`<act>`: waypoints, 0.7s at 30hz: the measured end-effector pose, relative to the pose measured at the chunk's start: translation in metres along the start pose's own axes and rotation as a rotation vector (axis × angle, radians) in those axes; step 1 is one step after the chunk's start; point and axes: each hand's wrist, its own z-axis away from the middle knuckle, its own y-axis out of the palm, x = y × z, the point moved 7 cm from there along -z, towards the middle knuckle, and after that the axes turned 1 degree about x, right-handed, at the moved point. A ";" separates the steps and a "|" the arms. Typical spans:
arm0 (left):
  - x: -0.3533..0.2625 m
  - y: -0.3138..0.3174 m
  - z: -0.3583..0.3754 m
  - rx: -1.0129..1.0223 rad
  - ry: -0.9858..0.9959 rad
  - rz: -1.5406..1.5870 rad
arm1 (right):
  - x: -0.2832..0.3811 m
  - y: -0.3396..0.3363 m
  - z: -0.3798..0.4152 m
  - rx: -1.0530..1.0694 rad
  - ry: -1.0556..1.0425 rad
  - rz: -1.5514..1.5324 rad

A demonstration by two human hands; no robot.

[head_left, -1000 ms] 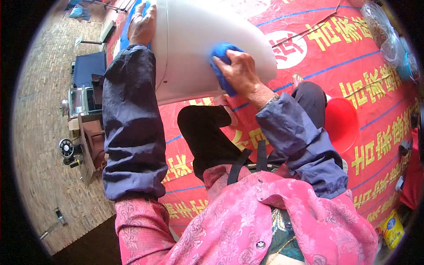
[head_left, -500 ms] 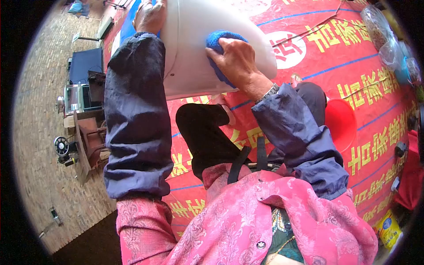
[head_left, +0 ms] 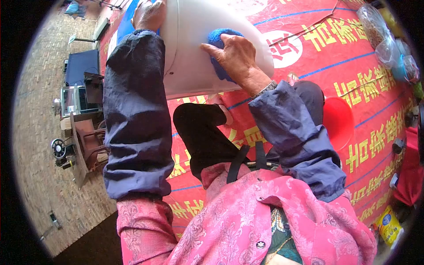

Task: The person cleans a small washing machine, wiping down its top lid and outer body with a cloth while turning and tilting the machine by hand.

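Right hand (head_left: pixel 236 55): grasping the blue cloth (head_left: pixel 215 37), which is bunched under the palm and fingers; thumb spread out to the side; watch (head_left: pixel 269 87) at the wrist.
Blue cloth: pressed against the outer face of the white piece (head_left: pixel 194 48), toward its rounded end.
Left hand (head_left: pixel 149 17): on the white piece near its blue part (head_left: pixel 126 26); fingertips cut off by the top of the view, so cannot tell how firmly it grips.
White piece: large, curved, smooth, in front of the person's knees, above the red sheet (head_left: pixel 304 104); what bears it is hidden.
Red sheet: yellow characters, blue lines.
Right side: red bucket (head_left: pixel 338 123) just beside the right knee; plastic bags (head_left: pixel 382 44) farther off; yellow packet (head_left: pixel 388 227) low down.
Left side: brown chair (head_left: pixel 88 134) and black wheel (head_left: pixel 58 149) over brick floor (head_left: pixel 37 106).
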 end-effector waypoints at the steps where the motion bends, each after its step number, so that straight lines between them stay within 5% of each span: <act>1: 0.000 0.000 0.000 0.012 0.010 -0.029 | -0.002 0.002 0.000 -0.009 0.009 -0.004; 5: 0.001 -0.008 0.012 -0.123 -0.330 0.311 | -0.008 0.006 -0.002 -0.023 0.030 0.001; 11: -0.001 -0.005 0.011 -0.215 -0.152 0.399 | 0.000 0.001 -0.002 -0.012 -0.008 -0.001; 21: -0.008 -0.016 0.016 -0.137 -0.351 0.404 | -0.021 0.015 0.021 -0.088 -0.055 0.006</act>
